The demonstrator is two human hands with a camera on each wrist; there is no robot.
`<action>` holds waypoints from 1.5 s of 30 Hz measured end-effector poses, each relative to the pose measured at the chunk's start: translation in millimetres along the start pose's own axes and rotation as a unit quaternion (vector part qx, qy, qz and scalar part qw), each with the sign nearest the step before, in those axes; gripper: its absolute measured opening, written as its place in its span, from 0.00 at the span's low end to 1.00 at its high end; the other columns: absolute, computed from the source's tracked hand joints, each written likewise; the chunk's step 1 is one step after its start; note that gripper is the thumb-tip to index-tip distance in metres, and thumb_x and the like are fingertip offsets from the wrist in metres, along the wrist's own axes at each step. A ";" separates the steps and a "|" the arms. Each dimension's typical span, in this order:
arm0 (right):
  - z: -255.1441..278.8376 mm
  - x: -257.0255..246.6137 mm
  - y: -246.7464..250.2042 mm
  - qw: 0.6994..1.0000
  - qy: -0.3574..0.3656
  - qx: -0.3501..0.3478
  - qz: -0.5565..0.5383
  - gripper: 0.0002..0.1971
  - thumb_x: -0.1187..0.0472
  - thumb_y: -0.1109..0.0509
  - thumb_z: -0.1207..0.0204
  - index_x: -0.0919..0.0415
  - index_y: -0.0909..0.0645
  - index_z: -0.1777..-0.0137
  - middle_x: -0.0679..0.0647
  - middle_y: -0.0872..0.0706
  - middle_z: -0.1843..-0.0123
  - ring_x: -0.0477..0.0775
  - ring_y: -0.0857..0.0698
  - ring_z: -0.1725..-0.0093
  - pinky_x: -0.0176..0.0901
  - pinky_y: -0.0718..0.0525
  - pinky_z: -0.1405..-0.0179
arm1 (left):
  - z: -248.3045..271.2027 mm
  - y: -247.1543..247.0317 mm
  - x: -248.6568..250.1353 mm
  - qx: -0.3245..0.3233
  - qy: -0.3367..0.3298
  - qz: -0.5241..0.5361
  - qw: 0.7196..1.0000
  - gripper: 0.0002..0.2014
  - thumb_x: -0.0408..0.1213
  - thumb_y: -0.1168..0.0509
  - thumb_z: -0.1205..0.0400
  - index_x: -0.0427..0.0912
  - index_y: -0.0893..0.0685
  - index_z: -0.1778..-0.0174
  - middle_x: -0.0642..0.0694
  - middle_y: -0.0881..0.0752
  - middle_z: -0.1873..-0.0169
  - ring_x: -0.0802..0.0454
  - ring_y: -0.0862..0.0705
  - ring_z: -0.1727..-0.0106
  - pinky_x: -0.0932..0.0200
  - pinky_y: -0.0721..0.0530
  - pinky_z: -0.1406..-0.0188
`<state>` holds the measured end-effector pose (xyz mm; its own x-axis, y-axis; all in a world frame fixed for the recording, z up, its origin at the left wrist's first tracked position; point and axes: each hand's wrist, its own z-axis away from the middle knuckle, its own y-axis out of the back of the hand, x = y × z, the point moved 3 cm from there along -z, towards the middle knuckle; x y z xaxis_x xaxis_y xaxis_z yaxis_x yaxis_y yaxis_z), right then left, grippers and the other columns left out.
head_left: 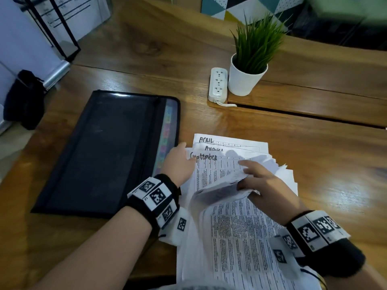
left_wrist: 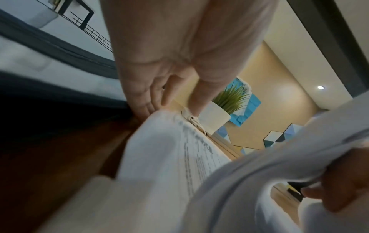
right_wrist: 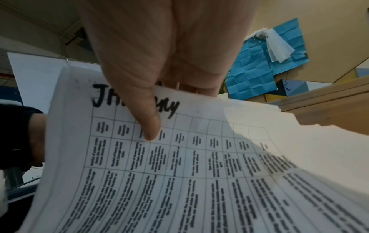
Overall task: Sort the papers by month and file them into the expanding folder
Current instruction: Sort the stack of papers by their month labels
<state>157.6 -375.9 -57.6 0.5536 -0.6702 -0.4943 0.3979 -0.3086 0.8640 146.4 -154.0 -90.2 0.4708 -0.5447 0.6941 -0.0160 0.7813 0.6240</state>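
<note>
A black expanding folder (head_left: 109, 151) lies flat on the left of the wooden desk, coloured tabs (head_left: 167, 139) showing along its right edge. Beside it, printed papers are fanned out, with the headings April (head_left: 206, 140), August and September (head_left: 203, 157) readable. My left hand (head_left: 184, 155) rests with straight fingers (left_wrist: 143, 102) on the left edge of the September sheet. My right hand (head_left: 245, 174) lifts a curled bundle of sheets (head_left: 222, 191). In the right wrist view its thumb (right_wrist: 147, 126) pinches a sheet headed January (right_wrist: 199, 157) against the fingers behind it.
A white pot with a green plant (head_left: 245, 80) and a white power strip (head_left: 218, 84) stand behind the papers by a raised wooden ledge (head_left: 314, 101). A black pouch (head_left: 25, 99) hangs off the desk's left edge. More loose sheets (head_left: 240, 248) reach the near edge.
</note>
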 end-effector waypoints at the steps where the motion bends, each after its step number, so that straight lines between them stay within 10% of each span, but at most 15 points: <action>1: 0.6 -0.4 1.6 1.000 0.002 0.002 -0.007 0.17 0.80 0.31 0.38 0.58 0.12 0.59 0.55 0.27 0.26 0.54 0.19 0.36 0.40 0.23 0.42 | -1.4 1.1 0.9 0.016 0.002 0.014 1.000 0.23 0.35 0.37 0.18 0.41 0.30 0.27 0.43 0.20 0.35 0.48 0.20 0.40 0.60 0.25 0.45; 4: 2.4 -3.8 6.3 1.000 0.011 0.003 -0.011 0.15 0.80 0.32 0.36 0.60 0.14 0.59 0.45 0.40 0.23 0.47 0.23 0.36 0.38 0.23 0.44 | 4.6 4.7 7.1 0.034 -0.055 0.077 0.995 0.14 0.33 0.32 0.21 0.48 0.21 0.40 0.50 0.14 0.48 0.57 0.18 0.53 0.65 0.23 0.55; 7: 1.0 -5.9 8.7 1.000 0.006 -0.019 0.003 0.14 0.78 0.31 0.34 0.59 0.15 0.58 0.41 0.46 0.21 0.41 0.25 0.37 0.37 0.21 0.44 | 22.6 -6.2 12.1 -0.095 -0.128 0.086 0.984 0.06 0.37 0.30 0.22 0.46 0.11 0.50 0.53 0.11 0.54 0.59 0.15 0.53 0.61 0.19 0.45; 13: -8.0 -2.9 10.2 0.998 0.009 -0.049 0.036 0.15 0.76 0.29 0.35 0.57 0.11 0.55 0.48 0.16 0.35 0.57 0.17 0.38 0.38 0.30 0.42 | 33.4 -10.8 20.1 -0.189 -0.114 0.130 0.967 0.10 0.40 0.35 0.18 0.43 0.10 0.51 0.52 0.10 0.57 0.58 0.13 0.55 0.63 0.16 0.51; 17: -4.5 -1.9 8.8 0.997 0.037 -0.047 0.049 0.16 0.77 0.28 0.41 0.57 0.12 0.59 0.52 0.12 0.41 0.62 0.13 0.47 0.43 0.26 0.48 | -3.0 -5.6 11.1 -0.074 -0.069 0.059 0.993 0.10 0.39 0.38 0.17 0.38 0.16 0.47 0.44 0.14 0.49 0.45 0.15 0.46 0.47 0.17 0.43; 23: -5.1 1.1 13.6 0.999 0.009 -0.044 0.027 0.14 0.75 0.29 0.35 0.55 0.14 0.59 0.47 0.35 0.21 0.48 0.16 0.39 0.36 0.22 0.51 | -24.3 -11.4 15.4 -0.032 -0.035 -0.009 0.999 0.25 0.39 0.27 0.25 0.42 0.26 0.33 0.47 0.16 0.43 0.48 0.17 0.46 0.59 0.23 0.51; 28: -5.3 1.8 20.3 0.998 0.001 -0.055 0.023 0.14 0.73 0.31 0.33 0.51 0.14 0.58 0.28 0.56 0.23 0.43 0.15 0.42 0.44 0.16 0.51 | -3.7 -9.9 14.8 -0.030 -0.050 0.148 0.987 0.04 0.32 0.31 0.21 0.40 0.12 0.53 0.46 0.09 0.58 0.47 0.11 0.55 0.51 0.15 0.54; 32: -7.9 -2.2 24.9 0.996 0.001 -0.079 0.029 0.14 0.72 0.32 0.30 0.51 0.13 0.56 0.38 0.50 0.18 0.44 0.19 0.34 0.33 0.23 0.44 | 13.9 -10.0 11.4 -0.045 0.000 0.292 0.955 0.11 0.24 0.34 0.21 0.43 0.13 0.63 0.42 0.10 0.65 0.47 0.15 0.64 0.52 0.18 0.59; 39: -12.2 -4.9 23.2 0.996 0.015 -0.087 0.031 0.15 0.74 0.32 0.30 0.53 0.14 0.55 0.36 0.51 0.21 0.51 0.27 0.28 0.46 0.22 0.36 | 22.5 -17.7 21.3 -0.017 0.017 0.341 0.940 0.13 0.21 0.23 0.34 0.36 0.20 0.63 0.37 0.16 0.70 0.54 0.23 0.76 0.66 0.26 0.78; 45: -2.2 0.7 20.7 0.998 0.033 -0.048 0.017 0.17 0.78 0.31 0.41 0.57 0.13 0.59 0.53 0.24 0.28 0.59 0.19 0.37 0.51 0.17 0.43 | 29.5 -25.6 21.1 -0.040 0.003 0.329 0.943 0.11 0.27 0.20 0.35 0.38 0.14 0.62 0.50 0.16 0.74 0.58 0.21 0.72 0.67 0.21 0.71</action>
<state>167.9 -381.3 -40.3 0.6138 -0.6329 -0.4719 0.4434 -0.2182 0.8694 130.7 -194.5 -80.9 0.3878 0.0680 0.9192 -0.2399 0.9704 0.0294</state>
